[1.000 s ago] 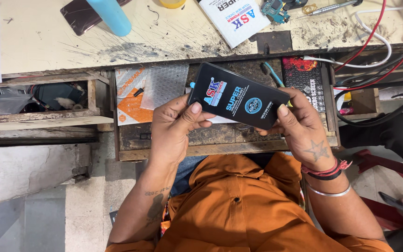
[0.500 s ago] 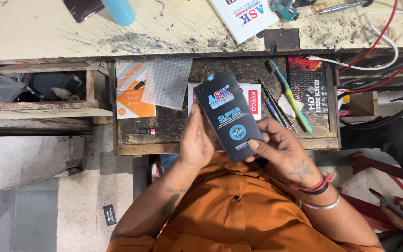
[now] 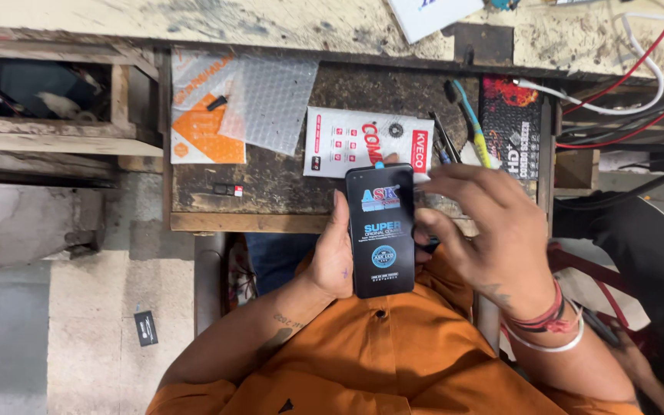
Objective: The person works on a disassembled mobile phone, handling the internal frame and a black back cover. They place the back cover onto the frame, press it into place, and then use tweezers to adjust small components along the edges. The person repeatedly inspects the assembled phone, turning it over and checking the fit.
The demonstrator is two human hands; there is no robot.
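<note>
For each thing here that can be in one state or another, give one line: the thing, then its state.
Flat black rectangular panel with printed film, upright, held by its edge in the left hand
Right hand, open, fingers spread beside the panel
Wooden drawer, pulled open
White printed packet, lying flat in the drawer
Bubble-wrap sheet, lying flat, overlapping the orange and white packet

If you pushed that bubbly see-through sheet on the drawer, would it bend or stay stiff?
The bubble wrap sheet would probably flop and bend: it looks thin and drapes over the orange and white packet. It likely weighs very little, so a nudge may slide it across the wooden drawer. It seems unlikely to break.
</note>
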